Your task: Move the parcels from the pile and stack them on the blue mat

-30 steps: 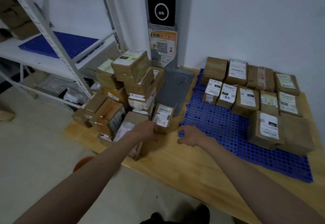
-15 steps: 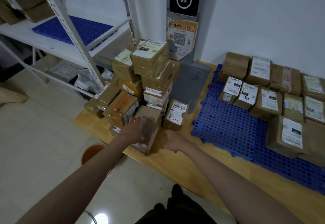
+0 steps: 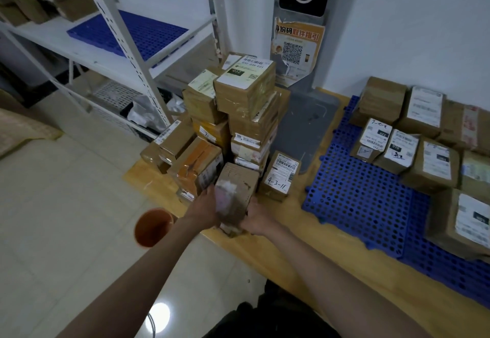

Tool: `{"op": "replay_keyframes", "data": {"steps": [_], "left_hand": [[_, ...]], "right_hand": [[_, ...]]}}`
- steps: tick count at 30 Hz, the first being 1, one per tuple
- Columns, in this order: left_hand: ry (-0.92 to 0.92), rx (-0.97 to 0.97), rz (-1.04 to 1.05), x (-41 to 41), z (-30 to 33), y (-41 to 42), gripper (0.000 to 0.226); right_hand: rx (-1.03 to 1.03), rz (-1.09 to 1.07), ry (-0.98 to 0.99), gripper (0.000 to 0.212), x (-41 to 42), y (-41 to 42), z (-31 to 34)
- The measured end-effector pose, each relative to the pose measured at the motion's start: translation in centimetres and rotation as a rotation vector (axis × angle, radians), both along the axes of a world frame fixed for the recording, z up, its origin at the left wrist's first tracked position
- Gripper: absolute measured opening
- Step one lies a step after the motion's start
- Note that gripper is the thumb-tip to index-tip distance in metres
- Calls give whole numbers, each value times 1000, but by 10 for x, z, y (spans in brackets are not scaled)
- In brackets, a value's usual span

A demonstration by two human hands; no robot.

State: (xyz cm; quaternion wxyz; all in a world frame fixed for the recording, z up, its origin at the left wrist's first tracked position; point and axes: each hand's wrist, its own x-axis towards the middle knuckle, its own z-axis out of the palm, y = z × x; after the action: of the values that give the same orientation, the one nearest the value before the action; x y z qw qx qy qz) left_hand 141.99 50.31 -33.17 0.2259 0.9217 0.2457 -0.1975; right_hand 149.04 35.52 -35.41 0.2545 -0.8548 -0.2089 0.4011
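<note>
The parcel [image 3: 236,197] is standing at the near foot of the pile [image 3: 238,115], its long axis running away from the person. The left hand [image 3: 202,209] and right hand [image 3: 258,218] are clasping its two sides, fingers curled on it. The blue mat [image 3: 366,205] is lying right of the pile on the bench [image 3: 331,266], on the right hand's side.

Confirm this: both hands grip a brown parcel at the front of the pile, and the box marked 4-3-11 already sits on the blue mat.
Wrong about the 4-3-11 box: the head view shows it on the wooden table, left of the blue mat. The left hand and right hand do grip the brown parcel.
</note>
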Motion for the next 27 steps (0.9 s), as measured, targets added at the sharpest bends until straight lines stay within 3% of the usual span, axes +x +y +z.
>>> {"op": "replay_keyframes", "data": {"steps": [3, 11, 13, 16, 18, 20, 27], "left_hand": [[-11, -23, -2, -1, 2, 0, 97], [20, -19, -70, -14, 12, -7, 100], [28, -17, -94, -18, 14, -12, 98], [39, 17, -164, -26, 16, -21, 95], [45, 29, -215, -30, 17, -29, 92], [69, 23, -223, -32, 18, -36, 96], [76, -1, -296, -29, 26, -71, 102]], "right_hand": [[26, -12, 11, 75, -1, -1, 2], [131, -15, -3, 72, -18, -14, 16], [151, -13, -16, 62, -26, -22, 20], [147, -23, -8, 30, -38, -37, 24], [137, -36, 8, 26, -45, -48, 27], [118, -61, 30, 31, -51, -59, 29], [46, -170, 59, 79, -64, -102, 37]]}}
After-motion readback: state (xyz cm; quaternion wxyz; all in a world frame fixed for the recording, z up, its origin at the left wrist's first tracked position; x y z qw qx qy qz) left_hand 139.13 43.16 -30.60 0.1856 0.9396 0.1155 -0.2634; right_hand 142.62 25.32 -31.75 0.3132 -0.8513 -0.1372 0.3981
